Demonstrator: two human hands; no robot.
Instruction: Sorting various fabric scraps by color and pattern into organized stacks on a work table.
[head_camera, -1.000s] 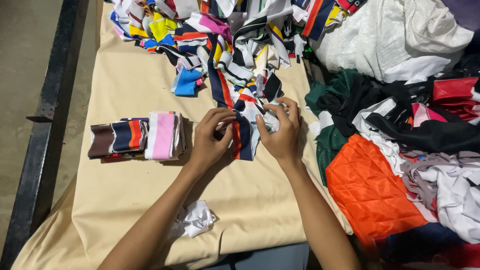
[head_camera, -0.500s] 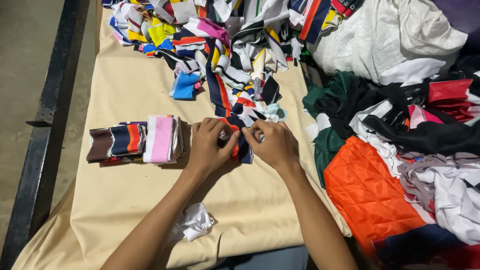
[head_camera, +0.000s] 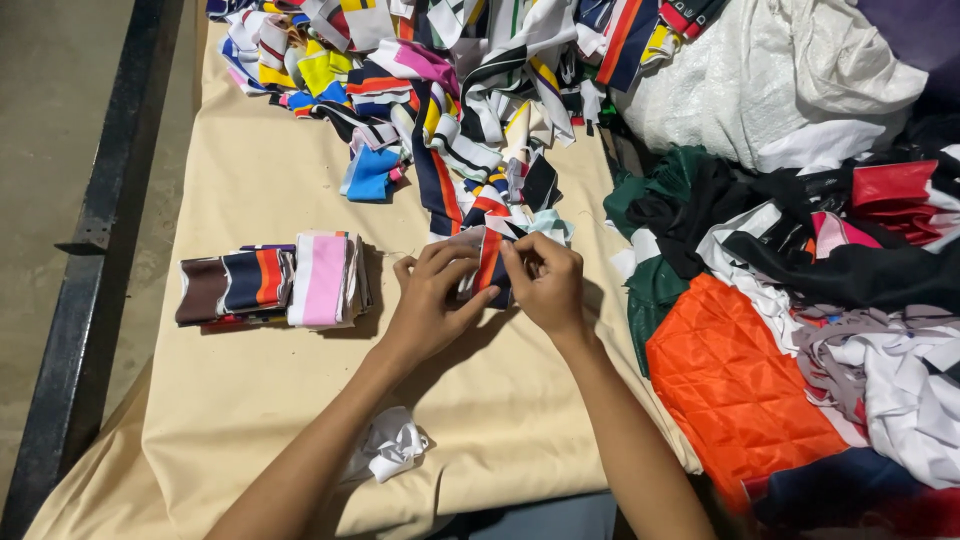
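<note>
Striped knit, dark blue with an orange and white band, makes up the small folded strip (head_camera: 489, 268) pinched between both hands at the middle of the table. The left hand (head_camera: 432, 300) clamps it from the left side with thumb and curled fingers, and the right hand (head_camera: 545, 282) closes on its right edge with fingertips drawn together, so both are gripping the same piece, which sits just above the beige cloth (head_camera: 250, 400) that covers the table. The grip looks narrow on a slippery, springy fabric, so in my judgement the fold could spring open or the piece slide out if either pinch loosens. Loose ends from the big tangle of coloured strips (head_camera: 450, 90), which begins just beyond the hands on the far side, lie touching or nearly touching the held piece and could snag on it or be dragged along. To the left, well apart from the hands, a neat stack of folded strips (head_camera: 270, 282) rests on its side; it looks likely to topple if nudged. Near the left forearm lies a crumpled white scrap (head_camera: 392, 448). On the right an orange quilted fabric (head_camera: 735, 385) and dark green cloth (head_camera: 655, 240) crowd close to the right wrist, leaving little free room there.
</note>
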